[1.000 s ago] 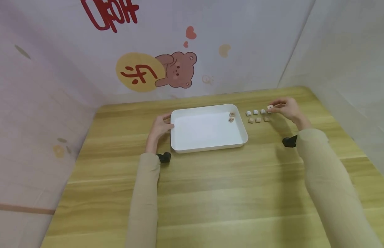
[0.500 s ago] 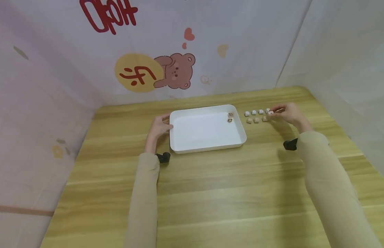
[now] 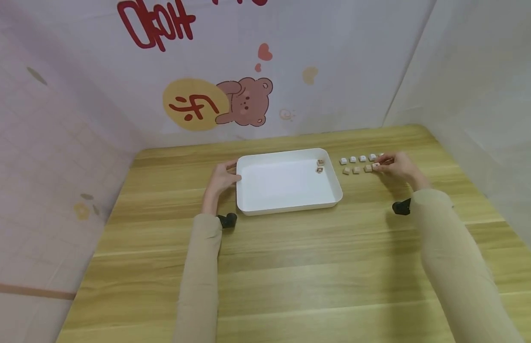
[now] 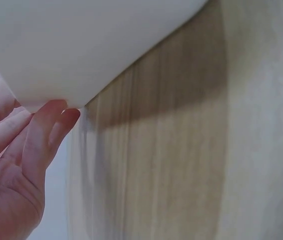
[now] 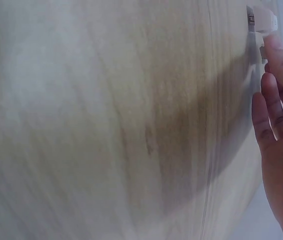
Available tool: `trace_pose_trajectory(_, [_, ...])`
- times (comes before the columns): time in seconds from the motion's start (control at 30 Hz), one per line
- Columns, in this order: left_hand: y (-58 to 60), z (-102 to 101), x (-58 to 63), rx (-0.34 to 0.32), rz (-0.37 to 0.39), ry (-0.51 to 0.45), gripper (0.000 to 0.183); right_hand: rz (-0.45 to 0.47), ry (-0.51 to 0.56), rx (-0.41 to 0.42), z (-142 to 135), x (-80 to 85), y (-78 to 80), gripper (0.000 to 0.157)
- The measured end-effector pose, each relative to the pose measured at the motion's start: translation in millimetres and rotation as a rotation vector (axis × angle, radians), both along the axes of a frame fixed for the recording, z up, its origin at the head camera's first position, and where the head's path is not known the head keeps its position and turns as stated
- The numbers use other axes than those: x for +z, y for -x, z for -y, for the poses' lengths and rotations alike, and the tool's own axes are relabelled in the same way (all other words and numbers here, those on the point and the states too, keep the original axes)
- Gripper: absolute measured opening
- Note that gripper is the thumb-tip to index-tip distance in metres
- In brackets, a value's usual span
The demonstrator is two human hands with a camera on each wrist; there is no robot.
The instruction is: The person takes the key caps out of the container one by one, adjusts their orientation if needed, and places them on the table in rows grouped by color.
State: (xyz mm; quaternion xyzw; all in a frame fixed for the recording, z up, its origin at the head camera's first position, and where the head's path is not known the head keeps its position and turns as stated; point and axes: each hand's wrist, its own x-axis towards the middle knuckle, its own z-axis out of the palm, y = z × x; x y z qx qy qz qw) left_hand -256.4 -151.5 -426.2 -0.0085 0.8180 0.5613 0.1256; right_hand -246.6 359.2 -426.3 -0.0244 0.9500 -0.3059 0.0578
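A white rectangular tray (image 3: 287, 183) lies on the table, with two brown-and-white keycaps (image 3: 320, 162) in its far right corner. My left hand (image 3: 220, 180) grips the tray's left edge; in the left wrist view its fingertips press against the tray wall (image 4: 81, 45). To the right of the tray stand two rows of small keycaps: a white back row (image 3: 353, 159) and a tan front row (image 3: 356, 170). At the right end of the front row, my right hand (image 3: 398, 166) pinches a white keycap (image 3: 376, 165). The fingers partly hide the last keycap of the back row.
The wooden table (image 3: 291, 271) runs back to a wall covering (image 3: 342, 52) printed with a bear. Side coverings stand at left and right. A black wrist device (image 3: 402, 206) sits under the right sleeve, and another (image 3: 228, 220) by the left sleeve.
My right hand has brought its keycap down and toward me, from the back row to the end of the front row. My left hand stays at the tray.
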Motion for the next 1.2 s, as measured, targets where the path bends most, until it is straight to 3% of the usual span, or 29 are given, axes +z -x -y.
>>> trace_pose_trajectory(0.37, [-0.5, 1.1, 0.3, -0.003, 0.002, 0.004, 0.065, 0.033, -0.007, 0.008, 0.6, 4.8, -2.6, 0.032])
trace_pose_trajectory(0.67, [-1.7, -0.7, 2.0, -0.003, -0.002, -0.002, 0.066, 0.052, 0.073, -0.011, 10.0, 24.6, 0.1, 0.049])
trace_pose_trajectory(0.9, [-2.2, -1.2, 4.4, 0.001, -0.003, 0.002, 0.066, 0.027, 0.206, 0.027, 52.6, 40.6, 16.1, 0.05])
trace_pose_trajectory(1.2, [-4.2, -1.8, 4.5, 0.001, -0.001, -0.016, 0.065, 0.059, 0.3, 0.132, 120.4, 38.1, 35.1, 0.035])
